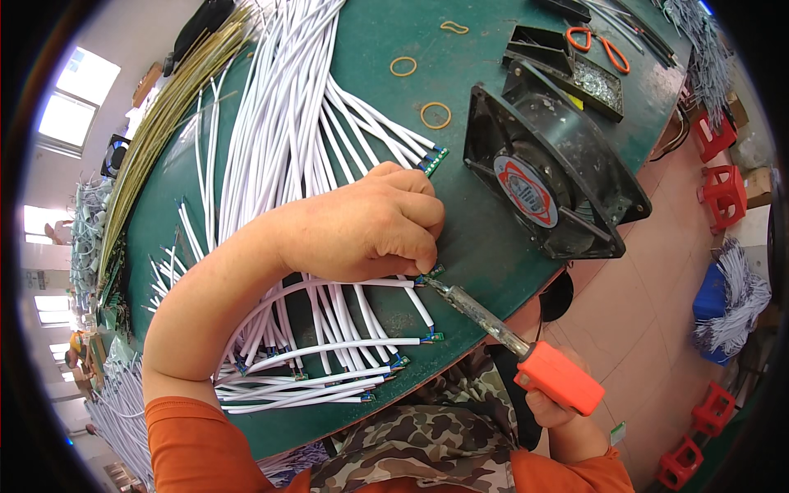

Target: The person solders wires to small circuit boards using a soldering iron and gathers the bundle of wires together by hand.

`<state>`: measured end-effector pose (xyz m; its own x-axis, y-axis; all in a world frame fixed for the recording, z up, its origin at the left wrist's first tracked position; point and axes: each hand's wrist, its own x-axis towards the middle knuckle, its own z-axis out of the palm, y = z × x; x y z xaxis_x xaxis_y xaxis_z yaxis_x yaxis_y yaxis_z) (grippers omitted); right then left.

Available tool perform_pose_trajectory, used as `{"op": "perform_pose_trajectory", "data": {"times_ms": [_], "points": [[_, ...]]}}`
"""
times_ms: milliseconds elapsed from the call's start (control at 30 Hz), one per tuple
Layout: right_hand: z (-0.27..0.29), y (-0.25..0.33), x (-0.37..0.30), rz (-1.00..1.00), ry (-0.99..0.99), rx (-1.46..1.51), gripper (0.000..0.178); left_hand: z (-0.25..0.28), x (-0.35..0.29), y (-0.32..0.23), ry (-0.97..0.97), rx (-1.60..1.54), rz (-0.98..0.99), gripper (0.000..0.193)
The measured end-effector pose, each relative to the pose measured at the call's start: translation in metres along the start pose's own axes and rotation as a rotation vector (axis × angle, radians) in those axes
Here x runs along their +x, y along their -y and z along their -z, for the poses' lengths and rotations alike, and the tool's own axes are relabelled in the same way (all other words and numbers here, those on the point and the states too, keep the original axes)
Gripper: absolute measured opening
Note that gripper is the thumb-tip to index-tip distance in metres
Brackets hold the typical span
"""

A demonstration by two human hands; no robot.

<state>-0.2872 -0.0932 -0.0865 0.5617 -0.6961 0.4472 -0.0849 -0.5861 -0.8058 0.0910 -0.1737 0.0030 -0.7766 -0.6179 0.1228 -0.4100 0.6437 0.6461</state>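
My left hand (374, 226) is closed in a pinch over the end of a white cable (362, 283); whatever lies between its fingertips is hidden. A small green circuit board (436, 271) shows just beside those fingertips. My right hand (552, 407) is wrapped round the orange handle of a soldering iron (489, 320), whose tip reaches the cable end by the left fingers. Below, several finished-looking white cables (353, 343) lie side by side with tiny boards at their ends. A thick bundle of white cables (275, 123) runs under my left forearm, a longer green board (436, 162) at some ends.
A black fan (551, 168) stands on the green table (403, 107) to the right. Behind it are a black tray (596, 82) of small metal bits and orange-handled scissors (600, 48). Rubber bands (436, 115) lie mid-table. Red stools (723, 197) stand on the floor.
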Motion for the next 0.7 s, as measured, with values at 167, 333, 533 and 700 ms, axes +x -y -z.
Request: {"op": "perform_pose_trajectory", "data": {"times_ms": [167, 333, 533, 700], "points": [[-0.004, 0.003, 0.001, -0.074, -0.059, 0.022, 0.018, 0.0, 0.001, 0.0, 0.007, 0.0, 0.002, 0.009], [0.006, -0.003, 0.0, 0.016, 0.052, 0.048, 0.053, 0.001, 0.0, 0.0, 0.012, -0.003, 0.0, 0.009], [0.014, -0.007, -0.012, 0.042, 0.044, 0.018, 0.051, 0.003, 0.0, -0.001, 0.038, 0.017, 0.011, 0.008], [0.018, -0.007, -0.019, 0.054, 0.056, -0.107, 0.053, 0.002, -0.001, -0.001, 0.035, 0.014, 0.014, 0.008]]}}
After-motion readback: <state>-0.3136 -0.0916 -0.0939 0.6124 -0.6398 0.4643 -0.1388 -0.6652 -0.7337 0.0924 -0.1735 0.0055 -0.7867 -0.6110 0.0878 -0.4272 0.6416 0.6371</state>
